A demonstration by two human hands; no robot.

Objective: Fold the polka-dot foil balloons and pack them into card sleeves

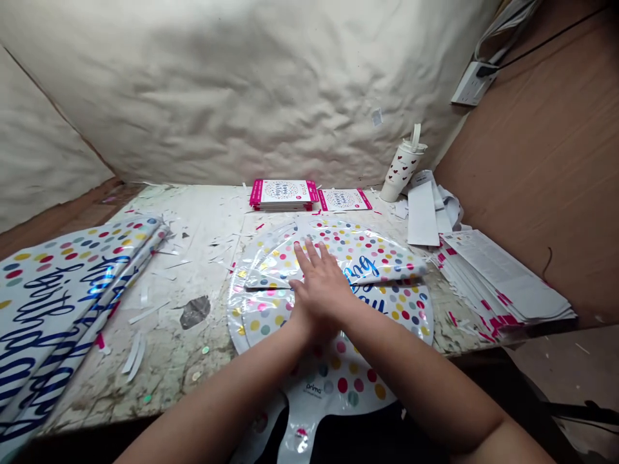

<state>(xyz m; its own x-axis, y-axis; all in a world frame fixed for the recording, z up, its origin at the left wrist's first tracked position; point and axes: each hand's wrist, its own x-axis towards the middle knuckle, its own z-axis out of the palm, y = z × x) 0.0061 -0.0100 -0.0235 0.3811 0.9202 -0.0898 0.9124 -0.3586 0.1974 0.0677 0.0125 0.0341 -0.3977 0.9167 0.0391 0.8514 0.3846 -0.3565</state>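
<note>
While my right hand (323, 278) lies spread on this shiny balloon (370, 299), pushing sideways could make its fold (268, 287) slip. I can't tell my hidden left hand's shape.

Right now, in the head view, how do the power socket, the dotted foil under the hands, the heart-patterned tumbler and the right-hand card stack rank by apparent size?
1. Dotted foil, clearly largest, though nearness may exaggerate it
2. Right-hand card stack
3. Heart-patterned tumbler
4. Power socket
</note>
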